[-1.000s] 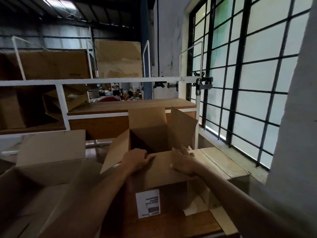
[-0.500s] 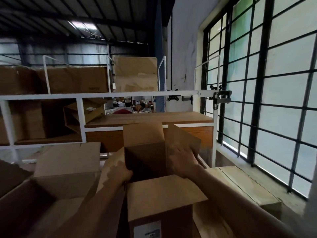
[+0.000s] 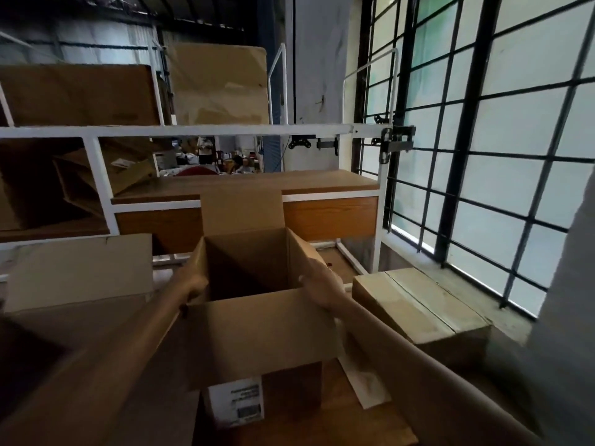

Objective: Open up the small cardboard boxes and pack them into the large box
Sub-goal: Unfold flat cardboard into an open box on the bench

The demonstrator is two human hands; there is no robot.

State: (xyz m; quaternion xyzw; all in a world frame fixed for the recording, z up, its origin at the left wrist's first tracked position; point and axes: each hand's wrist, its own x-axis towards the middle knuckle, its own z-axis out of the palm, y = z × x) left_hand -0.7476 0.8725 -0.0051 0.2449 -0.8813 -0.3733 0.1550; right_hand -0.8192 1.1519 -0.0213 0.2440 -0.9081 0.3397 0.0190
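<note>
— Two hands working one carton; starting from the left, please.

— Sitting open at nine o'clock: large box, one flap standing, interior dark and unreadable. Just right of it, left hand curling over the left wall of the small box, fingers wrapped on the rim, thumb side hidden.

— And the small box itself?

— Sitting at dead centre, resting on the wooden table, mouth open, far flap standing at twelve o'clock, near flap folding down toward six over a white label. Looking empty inside, though the bottom is too dark for certainty.

— Right side?

— Right hand gripping the right wall at about two o'clock of the opening, fingers closed over the edge. Further out at three o'clock, lying apart: closed box, seam still shut.

— Handling?

— Probably weighing very little, being empty corrugated board. Stiff along the folded corners, bending easily mid-panel and at the flaps. Gripping the two opposite walls near the corners seeming soundest; pulling by a loose flap risking a crease or a tear. Carrying toward nine o'clock and lowering with flaps tucked clear of the large box's rim probably being the demand next.
</note>
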